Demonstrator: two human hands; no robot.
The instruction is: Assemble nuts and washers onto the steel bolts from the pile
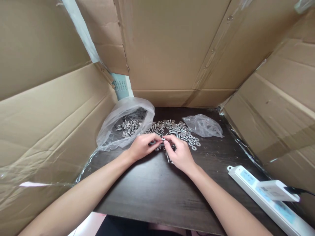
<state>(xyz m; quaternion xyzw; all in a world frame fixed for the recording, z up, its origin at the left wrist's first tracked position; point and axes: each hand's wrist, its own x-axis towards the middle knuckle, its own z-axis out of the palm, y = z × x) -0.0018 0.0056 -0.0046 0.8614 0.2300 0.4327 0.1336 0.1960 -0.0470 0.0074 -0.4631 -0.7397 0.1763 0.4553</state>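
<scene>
Left hand point(142, 147) and right hand point(180, 154) both pinching one tiny metal bit point(163, 139); guessing partway, hardware point(131, 127) in big bag point(104, 132), bolts point(182, 131) still loose.

Big brown card walls stand around the table point(147, 191). The left wall point(49, 121) has folds and creases. The back wall point(172, 49) is tall, and shiny clear tape point(209, 62) runs down it on a slant. The right wall point(275, 111) leans out and has long fold lines too. A pale strip point(81, 31) comes down at the top left. Below it, in a gap, a blue-green sheet point(120, 86) with small dark marks peeks out. On the table's right side lies a long white power strip point(264, 200) with blue patches. A white plug point(278, 190) sits on it, and a black cord point(299, 191) comes out of the plug. Pale floor point(85, 225) shows at the bottom left.
</scene>
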